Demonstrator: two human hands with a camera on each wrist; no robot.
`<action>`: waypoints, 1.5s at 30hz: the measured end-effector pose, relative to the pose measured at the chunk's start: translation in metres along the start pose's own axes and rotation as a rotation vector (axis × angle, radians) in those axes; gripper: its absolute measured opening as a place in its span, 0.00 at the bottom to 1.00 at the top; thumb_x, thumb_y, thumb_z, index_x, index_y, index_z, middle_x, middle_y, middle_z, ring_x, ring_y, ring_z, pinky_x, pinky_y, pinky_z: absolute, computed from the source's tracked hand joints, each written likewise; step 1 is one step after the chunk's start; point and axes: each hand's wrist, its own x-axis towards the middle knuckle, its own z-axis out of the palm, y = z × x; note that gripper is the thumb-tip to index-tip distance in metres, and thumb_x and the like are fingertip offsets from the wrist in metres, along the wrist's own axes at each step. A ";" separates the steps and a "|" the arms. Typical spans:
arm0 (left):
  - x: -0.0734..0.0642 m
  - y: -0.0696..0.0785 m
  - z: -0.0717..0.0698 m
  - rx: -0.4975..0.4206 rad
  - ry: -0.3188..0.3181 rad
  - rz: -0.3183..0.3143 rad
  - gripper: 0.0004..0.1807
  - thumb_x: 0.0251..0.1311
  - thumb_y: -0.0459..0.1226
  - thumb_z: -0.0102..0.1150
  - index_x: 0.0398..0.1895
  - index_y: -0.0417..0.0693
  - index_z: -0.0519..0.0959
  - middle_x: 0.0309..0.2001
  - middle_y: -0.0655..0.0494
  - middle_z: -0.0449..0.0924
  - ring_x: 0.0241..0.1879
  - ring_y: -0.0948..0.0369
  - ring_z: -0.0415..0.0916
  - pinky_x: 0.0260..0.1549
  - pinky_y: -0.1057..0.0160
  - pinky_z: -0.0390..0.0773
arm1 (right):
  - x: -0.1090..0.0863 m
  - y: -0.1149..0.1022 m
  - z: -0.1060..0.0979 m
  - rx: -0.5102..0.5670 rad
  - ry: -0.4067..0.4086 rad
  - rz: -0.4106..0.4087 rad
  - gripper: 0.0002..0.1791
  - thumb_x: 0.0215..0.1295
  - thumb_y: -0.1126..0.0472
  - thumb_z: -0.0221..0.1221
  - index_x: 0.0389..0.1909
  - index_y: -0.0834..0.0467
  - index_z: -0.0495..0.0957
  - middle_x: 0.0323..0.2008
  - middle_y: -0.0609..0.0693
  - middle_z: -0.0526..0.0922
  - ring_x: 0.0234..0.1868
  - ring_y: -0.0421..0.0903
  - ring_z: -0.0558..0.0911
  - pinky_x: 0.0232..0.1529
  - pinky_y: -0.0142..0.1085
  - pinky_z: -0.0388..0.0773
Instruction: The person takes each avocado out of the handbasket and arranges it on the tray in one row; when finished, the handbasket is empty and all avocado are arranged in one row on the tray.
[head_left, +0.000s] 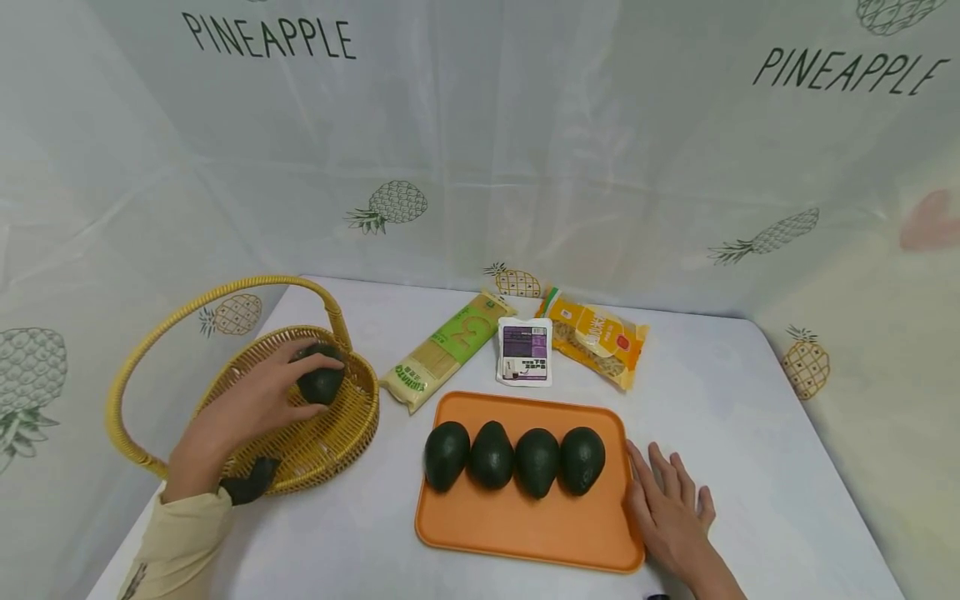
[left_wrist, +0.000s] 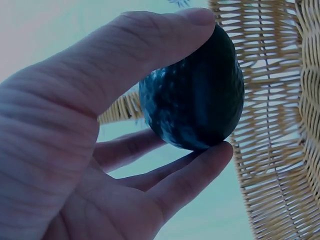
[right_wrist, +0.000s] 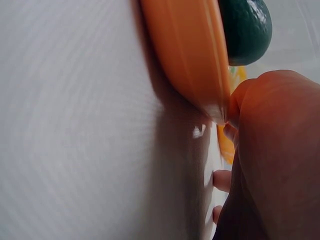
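Observation:
My left hand [head_left: 262,392] grips a dark green avocado [head_left: 321,379] between thumb and fingers, over the yellow wicker basket [head_left: 360,417]. Close up in the left wrist view, the avocado [left_wrist: 195,95] has a bumpy, shiny skin, with the thumb on one side and fingertips on the other. Several more avocados [head_left: 492,456] lie side by side in a row on the orange tray [head_left: 525,525]. At the tray's right edge, my right hand [head_left: 671,512] rests on the table with fingers spread. Its thumb is right at the tray's wall [right_wrist: 195,55] in the right wrist view.
The basket's tall handle [head_left: 217,292] arches up on its far left side. Behind the tray lie a long green noodle packet [head_left: 450,350], a small white and purple pouch [head_left: 525,352] and an orange bag [head_left: 596,333]. A pineapple-print curtain hangs behind the white table.

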 end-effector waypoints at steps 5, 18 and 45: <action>-0.002 0.005 -0.001 -0.010 0.008 0.012 0.33 0.53 0.36 0.84 0.64 0.51 0.83 0.71 0.28 0.70 0.64 0.34 0.77 0.53 0.39 0.85 | 0.000 0.000 0.001 0.008 0.002 0.003 0.36 0.87 0.42 0.37 0.89 0.44 0.44 0.86 0.65 0.35 0.83 0.74 0.26 0.72 0.79 0.15; 0.004 0.016 0.007 -0.099 0.023 0.138 0.34 0.53 0.35 0.84 0.65 0.59 0.82 0.74 0.36 0.70 0.66 0.37 0.78 0.52 0.42 0.87 | -0.001 0.000 0.003 0.011 0.023 -0.015 0.35 0.87 0.42 0.35 0.89 0.44 0.45 0.86 0.66 0.37 0.83 0.75 0.29 0.71 0.81 0.19; 0.026 0.036 0.048 -0.265 0.090 0.268 0.36 0.53 0.39 0.85 0.66 0.67 0.81 0.77 0.47 0.70 0.70 0.48 0.77 0.59 0.53 0.86 | 0.000 0.000 0.001 0.020 0.020 -0.010 0.35 0.87 0.43 0.36 0.88 0.45 0.45 0.86 0.66 0.36 0.83 0.75 0.28 0.71 0.80 0.18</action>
